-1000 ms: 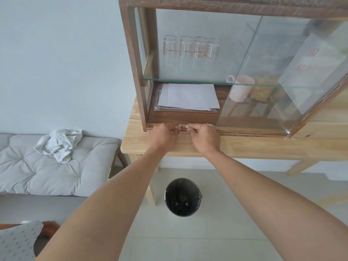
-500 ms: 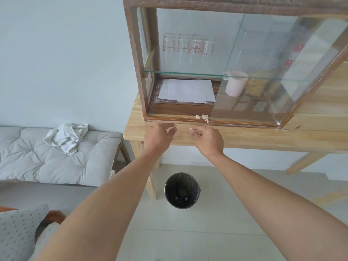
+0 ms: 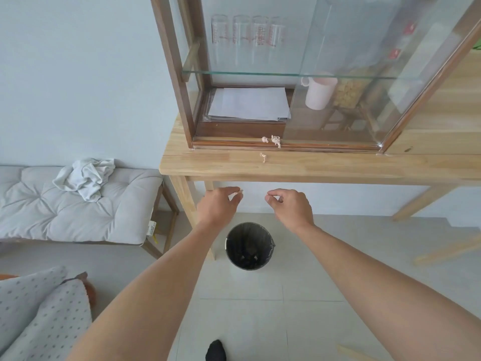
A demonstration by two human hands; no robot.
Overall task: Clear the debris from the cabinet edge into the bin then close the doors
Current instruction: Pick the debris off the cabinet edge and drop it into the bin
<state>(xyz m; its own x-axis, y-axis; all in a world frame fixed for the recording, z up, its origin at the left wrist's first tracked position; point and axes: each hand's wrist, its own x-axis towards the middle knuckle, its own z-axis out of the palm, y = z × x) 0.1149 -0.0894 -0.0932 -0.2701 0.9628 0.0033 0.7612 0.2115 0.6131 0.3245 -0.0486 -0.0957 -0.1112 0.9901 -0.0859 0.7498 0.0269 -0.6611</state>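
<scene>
A wooden cabinet (image 3: 182, 82) with glass doors stands on a light wooden table (image 3: 325, 166); its right glass door (image 3: 369, 63) hangs open at an angle. Pale crumpled debris (image 3: 273, 139) lies on the cabinet's bottom edge, and one more scrap of debris (image 3: 263, 157) lies on the table just in front. My left hand (image 3: 220, 204) is below the table edge, fingers pinched on a small pale scrap. My right hand (image 3: 289, 205) is beside it, thumb and forefinger pinched on a tiny bit. A dark round bin (image 3: 250, 245) stands on the floor below both hands.
Inside the cabinet are a stack of papers (image 3: 248, 104), a pink mug (image 3: 318, 92) and several glasses (image 3: 247, 32) on the glass shelf. A grey cushioned bench (image 3: 52, 212) with a crumpled white cloth (image 3: 86, 177) is at left. Dotted cushions (image 3: 39, 308) lie at lower left.
Both hands have come away from the cabinet's bottom edge and dropped below the table edge, above the bin, each pinching a bit of debris. The view has tilted downward.
</scene>
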